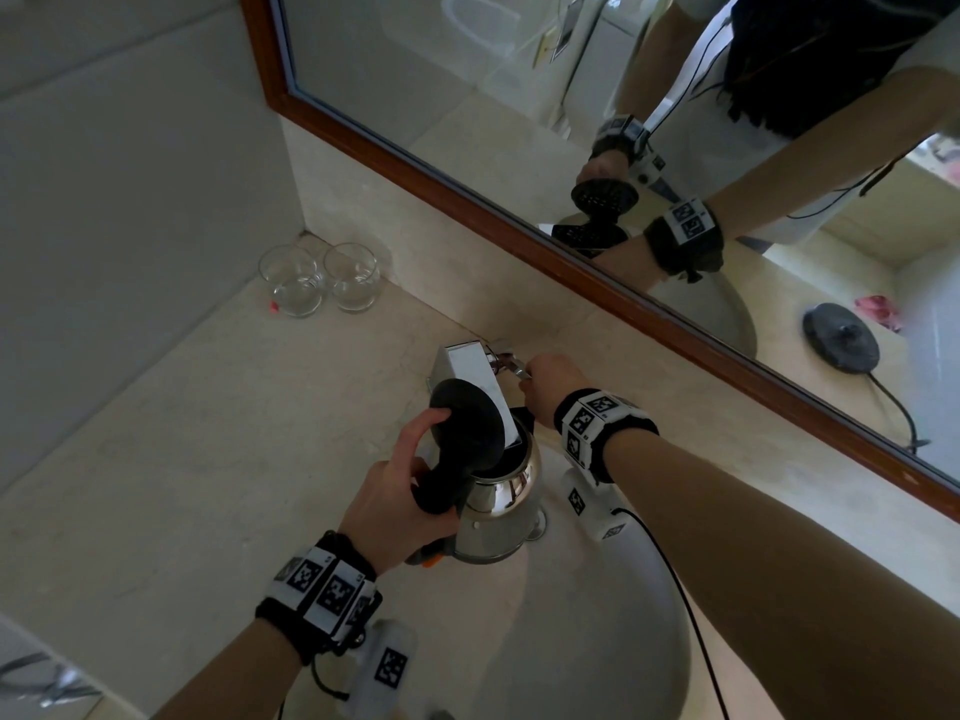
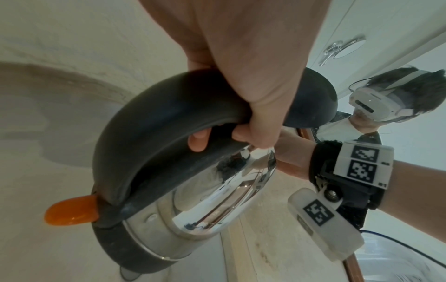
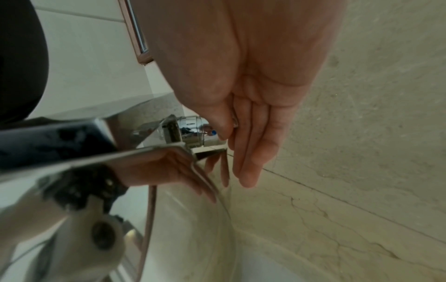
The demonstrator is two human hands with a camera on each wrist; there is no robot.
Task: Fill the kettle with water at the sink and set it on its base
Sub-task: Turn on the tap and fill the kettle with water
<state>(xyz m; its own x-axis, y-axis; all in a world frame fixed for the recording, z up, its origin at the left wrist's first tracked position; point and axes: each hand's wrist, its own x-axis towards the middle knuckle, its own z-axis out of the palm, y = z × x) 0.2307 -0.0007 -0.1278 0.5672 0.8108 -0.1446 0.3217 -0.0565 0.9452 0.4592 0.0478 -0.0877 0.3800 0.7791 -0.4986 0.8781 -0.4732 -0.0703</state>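
The left hand (image 1: 400,491) has its grip curled around the black handle (image 2: 154,122) of the steel kettle (image 1: 501,504), fingers wrapped under the arch and the thumb up toward the raised lid (image 1: 467,426). The kettle hangs over the sink (image 1: 587,631), its long axis nearly upright and tipped a little away from the grip, the open mouth facing up beneath the flat chrome faucet spout (image 1: 475,379); its orange switch (image 2: 72,212) sticks out below the handle on the grip side. Beyond the kettle, the right hand (image 1: 553,389) pinches the faucet lever (image 3: 193,131) between thumb and fingers. Two glasses (image 1: 319,280) stand on the counter (image 1: 182,433), well apart from the grip.
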